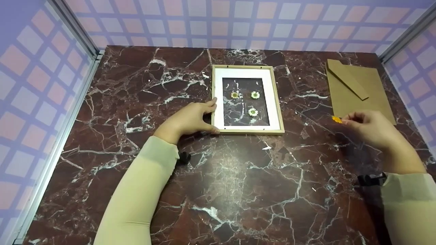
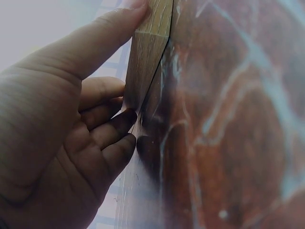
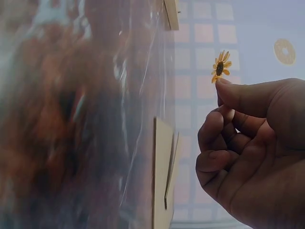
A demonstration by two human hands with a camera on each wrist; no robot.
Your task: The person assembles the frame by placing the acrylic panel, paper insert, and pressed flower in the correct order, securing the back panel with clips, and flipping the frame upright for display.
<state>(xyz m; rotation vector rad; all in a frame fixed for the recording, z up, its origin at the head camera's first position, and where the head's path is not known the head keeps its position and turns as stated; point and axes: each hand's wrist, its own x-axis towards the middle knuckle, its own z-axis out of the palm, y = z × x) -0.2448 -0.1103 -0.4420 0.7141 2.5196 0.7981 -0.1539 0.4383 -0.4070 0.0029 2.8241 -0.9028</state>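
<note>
A light wooden picture frame (image 1: 277,102) with a white mat lies on the dark marble table. In its window are two white daisies (image 1: 252,112) and a yellowish flower (image 1: 235,95). My left hand (image 1: 190,119) rests against the frame's lower left corner, its thumb at the corner and its fingertips along the left side. In the left wrist view the thumb and fingers touch the wooden edge (image 2: 150,52) without wrapping round it. Off to the right of the frame, my right hand (image 1: 374,127) pinches a small orange-yellow flower (image 3: 220,68) between thumb and finger, above the table.
A brown paper envelope (image 1: 361,85) with a folded flap lies at the right, partly behind my right hand. Small white scraps (image 1: 266,148) dot the marble tabletop (image 1: 238,190). Checkered walls (image 1: 255,23) border the table at the back and sides.
</note>
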